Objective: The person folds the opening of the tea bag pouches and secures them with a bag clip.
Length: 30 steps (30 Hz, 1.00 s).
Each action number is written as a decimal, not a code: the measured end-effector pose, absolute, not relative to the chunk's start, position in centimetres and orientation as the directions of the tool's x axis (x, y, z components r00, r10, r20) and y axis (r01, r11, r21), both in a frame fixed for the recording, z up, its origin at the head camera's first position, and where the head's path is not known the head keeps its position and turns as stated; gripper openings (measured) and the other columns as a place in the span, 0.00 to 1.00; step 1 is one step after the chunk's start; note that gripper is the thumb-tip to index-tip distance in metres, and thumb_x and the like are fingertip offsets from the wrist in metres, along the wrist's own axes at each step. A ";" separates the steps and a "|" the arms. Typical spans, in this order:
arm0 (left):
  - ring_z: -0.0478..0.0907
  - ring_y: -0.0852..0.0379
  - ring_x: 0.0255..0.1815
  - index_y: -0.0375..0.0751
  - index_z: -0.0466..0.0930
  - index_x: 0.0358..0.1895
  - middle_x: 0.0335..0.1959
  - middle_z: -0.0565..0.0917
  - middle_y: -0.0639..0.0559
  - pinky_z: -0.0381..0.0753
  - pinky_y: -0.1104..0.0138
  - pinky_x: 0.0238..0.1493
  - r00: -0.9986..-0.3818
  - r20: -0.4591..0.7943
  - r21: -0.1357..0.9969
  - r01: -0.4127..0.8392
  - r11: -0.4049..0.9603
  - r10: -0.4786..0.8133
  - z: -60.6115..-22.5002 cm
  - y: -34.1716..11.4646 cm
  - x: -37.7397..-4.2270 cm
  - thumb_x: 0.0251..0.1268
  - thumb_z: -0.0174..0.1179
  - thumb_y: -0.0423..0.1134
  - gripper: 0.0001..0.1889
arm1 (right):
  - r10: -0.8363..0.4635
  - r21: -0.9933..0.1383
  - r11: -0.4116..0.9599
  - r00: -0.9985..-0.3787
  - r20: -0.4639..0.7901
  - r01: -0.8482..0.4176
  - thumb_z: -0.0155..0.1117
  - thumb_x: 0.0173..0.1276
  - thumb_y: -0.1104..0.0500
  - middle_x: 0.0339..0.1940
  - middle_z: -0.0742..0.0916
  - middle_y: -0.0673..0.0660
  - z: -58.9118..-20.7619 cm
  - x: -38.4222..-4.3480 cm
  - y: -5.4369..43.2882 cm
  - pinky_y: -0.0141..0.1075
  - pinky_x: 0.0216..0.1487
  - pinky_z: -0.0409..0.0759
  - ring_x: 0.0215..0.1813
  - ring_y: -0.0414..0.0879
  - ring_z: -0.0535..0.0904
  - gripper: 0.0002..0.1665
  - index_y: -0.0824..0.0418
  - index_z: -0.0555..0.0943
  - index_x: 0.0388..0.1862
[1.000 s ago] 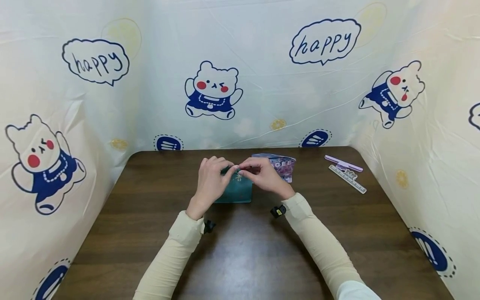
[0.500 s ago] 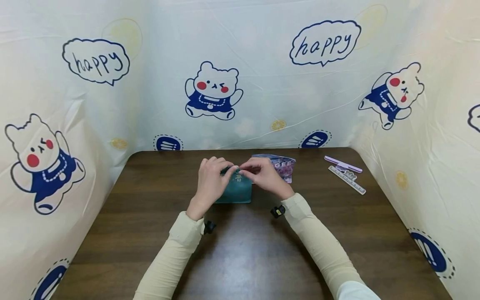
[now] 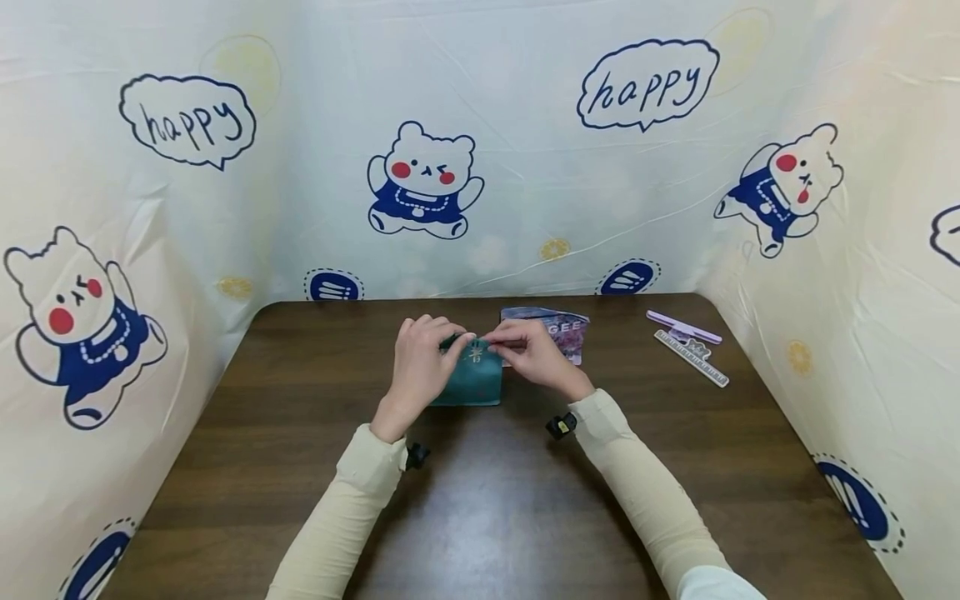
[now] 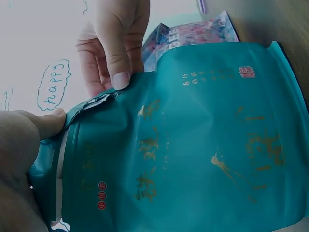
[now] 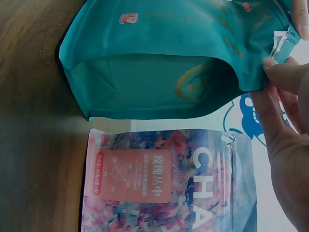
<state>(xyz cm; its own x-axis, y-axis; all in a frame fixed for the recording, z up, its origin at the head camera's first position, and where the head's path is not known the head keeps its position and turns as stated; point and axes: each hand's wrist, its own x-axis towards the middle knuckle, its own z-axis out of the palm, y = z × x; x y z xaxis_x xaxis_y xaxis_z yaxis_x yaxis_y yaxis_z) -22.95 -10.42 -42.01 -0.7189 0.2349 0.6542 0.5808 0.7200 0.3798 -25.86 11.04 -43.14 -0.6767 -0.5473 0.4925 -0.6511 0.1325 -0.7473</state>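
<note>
A teal tea pouch (image 3: 472, 385) with gold characters and small red stamps stands upright at the table's far middle. In the left wrist view its top edge shows a torn, pale-edged strip, partly folded. My left hand (image 3: 424, 360) pinches the left part of that top edge, thumb toward me. At the right part of it, my right hand (image 3: 534, 354) pinches the edge between thumb and fingers, as the right wrist view shows from the side. The pouch's gusseted side (image 5: 145, 87) bulges there. Part of the pouch is hidden behind my left hand.
Just behind and right of the teal pouch stands a pink and purple printed pouch (image 3: 567, 335), its lettering partly covered. Farther right lie a purple bag clip (image 3: 682, 326) and a clear ruler-like clip (image 3: 692, 358). A printed cloth curtain (image 3: 525, 192) borders the table.
My right hand has shifted slightly right along the pouch's top edge, away from the left thumb, showing more of the gold lettering. The left hand stays nearly still.
</note>
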 end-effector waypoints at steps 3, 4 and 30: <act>0.75 0.51 0.31 0.42 0.91 0.38 0.31 0.88 0.49 0.65 0.59 0.37 -0.718 0.654 0.380 0.583 0.718 0.237 -42.0 -10.4 -22.9 0.65 0.70 0.44 0.09 | -0.534 -0.732 0.149 -0.677 0.506 -0.664 0.63 0.66 0.79 0.38 0.86 0.70 -43.4 -25.9 11.0 0.37 0.43 0.86 0.38 0.65 0.86 0.11 0.76 0.87 0.45; 0.75 0.51 0.31 0.42 0.91 0.38 0.31 0.88 0.49 0.65 0.59 0.37 -0.719 0.653 0.382 0.584 0.716 0.238 -42.0 -10.4 -22.9 0.65 0.70 0.43 0.09 | -0.529 -0.727 0.157 -0.678 0.510 -0.669 0.63 0.66 0.79 0.37 0.86 0.69 -43.4 -26.0 10.9 0.36 0.43 0.86 0.38 0.65 0.86 0.11 0.76 0.87 0.45; 0.75 0.51 0.32 0.41 0.91 0.39 0.32 0.89 0.49 0.66 0.59 0.39 -0.738 0.633 0.389 0.563 0.729 0.233 -41.9 -10.4 -22.8 0.65 0.70 0.44 0.09 | -0.486 -0.660 0.199 -0.657 0.576 -0.725 0.68 0.67 0.72 0.37 0.88 0.60 -47.1 -28.0 11.5 0.34 0.41 0.86 0.37 0.51 0.87 0.09 0.67 0.89 0.44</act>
